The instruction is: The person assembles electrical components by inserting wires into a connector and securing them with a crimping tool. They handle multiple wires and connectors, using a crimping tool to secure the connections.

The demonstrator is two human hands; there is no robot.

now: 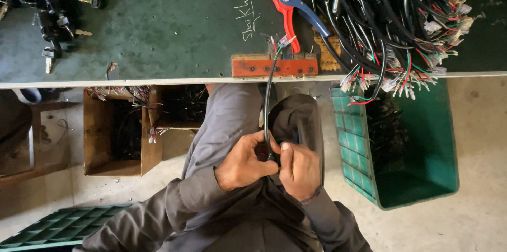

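currently both hands work low over the lap, below the bench edge [132,81]. left hand [244,161] is curled tight around the lower end of a black cable [266,104], thumb and fingers pinched at its connector end. right hand [299,170] is closed beside it, thumb pressed against the same end; the two hands touch. the cable rises from the hands to the bench edge, where its coloured wires [280,45] fan out over an orange block [274,65] fixed at the rim. a red and blue stripper [285,1] lies on the green benchtop just behind the block, untouched. to its right, a large bundle of black harnesses [396,25] with red, green and white leads hangs over the edge above a green crate [417,178] on the floor. a cardboard box [113,133] with more wiring stands under the bench to the left. dark key switches [53,3] are heaped at the bench's far left corner. what the fingers grip inside the pinch cannot be told.
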